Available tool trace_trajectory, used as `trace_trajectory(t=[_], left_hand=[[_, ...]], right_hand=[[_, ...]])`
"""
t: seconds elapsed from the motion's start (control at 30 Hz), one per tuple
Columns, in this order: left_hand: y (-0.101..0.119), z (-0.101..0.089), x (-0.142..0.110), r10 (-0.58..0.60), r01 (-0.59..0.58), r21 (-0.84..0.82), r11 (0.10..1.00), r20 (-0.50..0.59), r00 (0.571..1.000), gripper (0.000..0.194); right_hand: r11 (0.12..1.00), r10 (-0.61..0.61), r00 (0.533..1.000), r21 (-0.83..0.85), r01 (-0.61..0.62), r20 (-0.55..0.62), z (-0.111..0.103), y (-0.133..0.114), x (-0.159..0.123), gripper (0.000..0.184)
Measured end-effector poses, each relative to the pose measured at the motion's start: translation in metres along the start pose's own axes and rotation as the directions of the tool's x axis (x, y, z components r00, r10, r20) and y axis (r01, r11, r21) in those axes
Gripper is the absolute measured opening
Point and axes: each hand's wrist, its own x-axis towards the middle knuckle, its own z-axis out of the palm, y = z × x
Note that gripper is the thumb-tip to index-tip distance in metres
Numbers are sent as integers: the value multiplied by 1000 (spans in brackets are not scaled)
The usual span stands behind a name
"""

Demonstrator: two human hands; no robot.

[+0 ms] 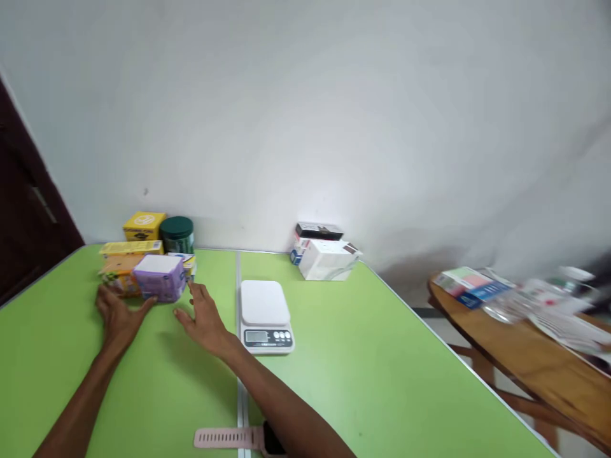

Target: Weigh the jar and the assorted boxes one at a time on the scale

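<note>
- Purple cardboard box with a white top stands at the far left of the green tabletop, in front of a yellow-and-orange carton.
- From where I stand, the left hand has its thumb and fingers spread wide, thumb at the purple box's lower edge, fingers by the carton's lower corner; whether they press, I can't tell.
- The right hand is open and empty, thumb apart from the fingers, just off the box's right side.
- Behind sit a yellow cube-shaped box and a green-lidded round jar.
- A white digital kitchen scale lies right of the hands.
</note>
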Motion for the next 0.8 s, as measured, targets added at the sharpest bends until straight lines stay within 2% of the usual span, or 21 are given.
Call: trace_trajectory(t=[0.07,0.1,0.13,0.2,0.23,0.3,0.37,0.4,0.47,0.53,0.63,0.67,0.7,0.77,0.8], left_hand=[[7,-9,-4,-41,41,-9,999,64,997,145],[11,-15,-8,-40,42,-18,999,78,996,145],[15,-20,-12,-16,18,-33,999,56,998,143],[22,-28,-22,83,-84,-61,995,-27,996,131],[26,-30,-28,153,-159,-69,985,-81,985,124],[38,-31,-42,301,-316,-69,946,-177,937,117],[59,-26,-57,405,-427,-64,902,-218,888,117],[74,-23,-66,432,-455,-72,887,-215,876,116],[113,-14,-84,451,-468,-117,876,-148,880,109],[163,-3,-104,458,-454,-231,861,-37,888,100],[241,25,-129,489,-391,-401,828,177,854,90],[266,39,-136,491,-336,-449,828,290,822,89],[288,56,-141,484,-259,-490,832,413,772,89],[326,95,-148,457,-95,-520,849,630,628,96],[341,117,-150,431,-34,-504,863,698,572,103]], right_hand=[[997,-14,1000,73,14,-6,-57,2,-5,57],[997,14,998,79,-9,-60,-89,8,-9,53],[998,52,987,51,-45,-153,-123,19,-13,49],[989,147,918,27,-147,-368,-188,54,-23,48],[978,197,869,33,-204,-455,-218,77,-29,53],[919,333,664,73,-388,-670,-268,123,-39,62],[882,395,563,127,-455,-726,-302,164,-44,73],[870,415,534,151,-469,-736,-313,180,-43,77],[863,441,513,190,-469,-737,-326,205,-35,84],[861,460,510,224,-457,-727,-332,222,-21,89],[860,481,513,269,-434,-711,-334,240,1,93],[861,485,518,279,-426,-705,-334,244,7,93],[861,488,524,287,-419,-698,-335,248,10,93],[861,494,538,298,-411,-683,-336,254,13,92],[860,498,544,302,-412,-676,-337,256,12,91]])
